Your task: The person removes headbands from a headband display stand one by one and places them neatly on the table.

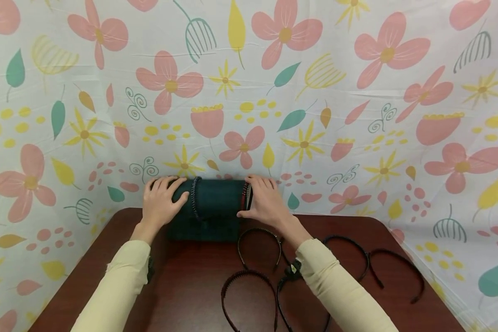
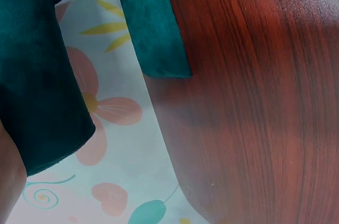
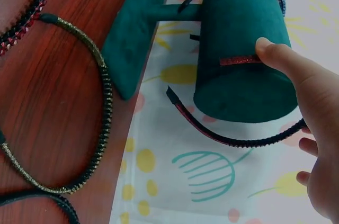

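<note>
A dark green velvet headband stand [image 1: 217,196], a padded cylinder on a flat base [image 1: 203,230], lies at the table's back edge. My left hand [image 1: 159,205] grips its left end, thumb in front and fingers over the top. A dark blue beaded headband [image 1: 195,198] sits around the cylinder near that hand. At the right end, my right hand [image 1: 265,198] holds a black toothed headband [image 3: 233,140] with its fingers, and the band's free tip hangs past the cylinder's end. The right thumb presses a red glittery band [image 3: 238,61] against the velvet.
Several headbands lie on the brown table [image 1: 191,286]: a gold-trimmed one [image 1: 259,229] before the stand, a dark red one [image 1: 249,273] nearer, and black ones [image 1: 398,253] to the right, partly behind my right forearm. A flowered cloth [image 1: 240,110] hangs behind the table.
</note>
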A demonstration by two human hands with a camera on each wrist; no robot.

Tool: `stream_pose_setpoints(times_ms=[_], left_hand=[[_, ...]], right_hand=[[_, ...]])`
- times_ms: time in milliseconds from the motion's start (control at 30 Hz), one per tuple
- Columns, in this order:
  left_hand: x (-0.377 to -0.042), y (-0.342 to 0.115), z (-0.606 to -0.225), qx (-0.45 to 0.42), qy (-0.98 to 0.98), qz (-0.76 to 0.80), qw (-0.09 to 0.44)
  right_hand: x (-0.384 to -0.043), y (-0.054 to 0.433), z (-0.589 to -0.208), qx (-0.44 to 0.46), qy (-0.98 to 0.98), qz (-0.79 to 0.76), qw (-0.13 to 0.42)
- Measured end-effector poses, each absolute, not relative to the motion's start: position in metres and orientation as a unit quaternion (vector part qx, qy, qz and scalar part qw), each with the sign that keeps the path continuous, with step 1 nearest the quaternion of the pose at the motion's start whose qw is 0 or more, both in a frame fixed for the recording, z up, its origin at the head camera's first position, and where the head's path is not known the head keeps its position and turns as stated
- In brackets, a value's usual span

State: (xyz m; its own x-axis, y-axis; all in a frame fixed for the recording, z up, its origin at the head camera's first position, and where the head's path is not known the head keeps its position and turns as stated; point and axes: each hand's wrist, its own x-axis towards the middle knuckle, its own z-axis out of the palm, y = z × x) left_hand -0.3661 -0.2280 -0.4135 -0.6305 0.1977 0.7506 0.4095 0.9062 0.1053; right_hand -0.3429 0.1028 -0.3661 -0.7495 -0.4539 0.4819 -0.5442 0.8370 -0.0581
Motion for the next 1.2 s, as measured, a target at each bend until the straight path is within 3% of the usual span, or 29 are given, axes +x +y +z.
stream_pose_setpoints(times_ms=[533, 1200], left_hand=[[-0.366, -0.228, -0.414, -0.176, -0.889, -0.132, 0.402], [-0.365, -0.228, -0.413, -0.175, -0.891, -0.134, 0.397]], right_hand=[[-0.332, 0.137, -0.375, 0.266, -0.924, 0.117, 0.248], [-0.292, 0.172, -0.388, 0.25, -0.933, 0.085, 0.243]])
